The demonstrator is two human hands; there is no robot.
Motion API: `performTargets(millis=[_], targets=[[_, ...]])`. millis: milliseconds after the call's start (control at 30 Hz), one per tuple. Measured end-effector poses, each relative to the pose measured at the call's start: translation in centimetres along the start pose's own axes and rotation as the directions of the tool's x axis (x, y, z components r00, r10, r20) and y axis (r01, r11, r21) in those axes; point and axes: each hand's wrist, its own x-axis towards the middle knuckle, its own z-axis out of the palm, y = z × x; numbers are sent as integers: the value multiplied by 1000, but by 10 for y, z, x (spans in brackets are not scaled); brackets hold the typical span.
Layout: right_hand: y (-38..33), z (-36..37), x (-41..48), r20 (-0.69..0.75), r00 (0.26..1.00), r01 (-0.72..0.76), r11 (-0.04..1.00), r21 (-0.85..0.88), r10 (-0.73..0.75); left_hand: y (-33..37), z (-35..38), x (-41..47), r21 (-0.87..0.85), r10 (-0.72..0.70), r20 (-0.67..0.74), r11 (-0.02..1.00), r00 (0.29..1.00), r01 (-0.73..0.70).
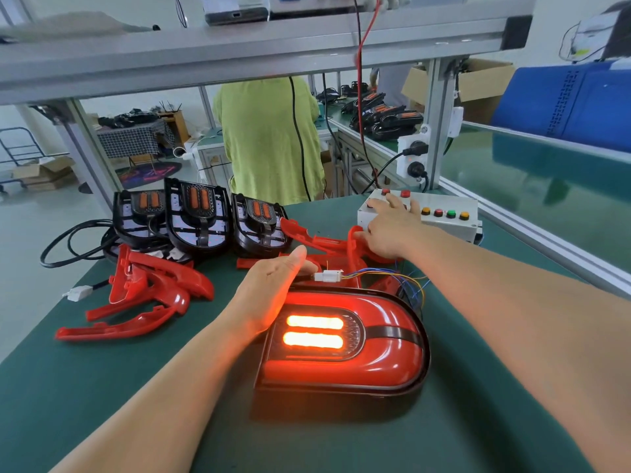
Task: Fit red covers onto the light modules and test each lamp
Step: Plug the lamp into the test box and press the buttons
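A lamp with its red cover fitted [345,349] lies on the green mat in front of me, its two bars and its rim glowing. My left hand [273,291] rests against the lamp's left end with straight fingers. A white connector [328,276] with coloured wires joins the lamp from behind. My right hand [389,230] reaches onto the white test box [444,216], fingers spread over its left buttons. Three uncovered black light modules [199,213] stand at the back. Loose red covers [150,295] lie to the left, more red covers [317,240] behind the lamp.
Black cables [68,247] hang off the table's left edge. An aluminium frame post with a power socket [415,155] rises behind the test box. A person in a green top [269,141] stands beyond the table. A green conveyor [546,186] runs at right.
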Motion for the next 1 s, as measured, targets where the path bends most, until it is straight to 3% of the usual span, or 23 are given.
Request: performTargets(millis=[233, 433, 600, 1000], targets=[[1, 15, -20, -211, 977, 17, 984, 176, 21, -1, 3, -1, -72, -3, -24, 997, 1000, 1], [26, 13, -30, -404, 893, -97, 962, 254, 197, -1, 3, 0, -67, -10, -30, 998, 1000, 8], [43, 16, -35, -307, 905, -248, 952, 178, 293, -2, 2, 0, -44, -11, -24, 999, 1000, 10], [43, 17, -26, -210, 957, -188, 979, 83, 202, -1, 2, 0, -44, -14, -22, 999, 1000, 13]])
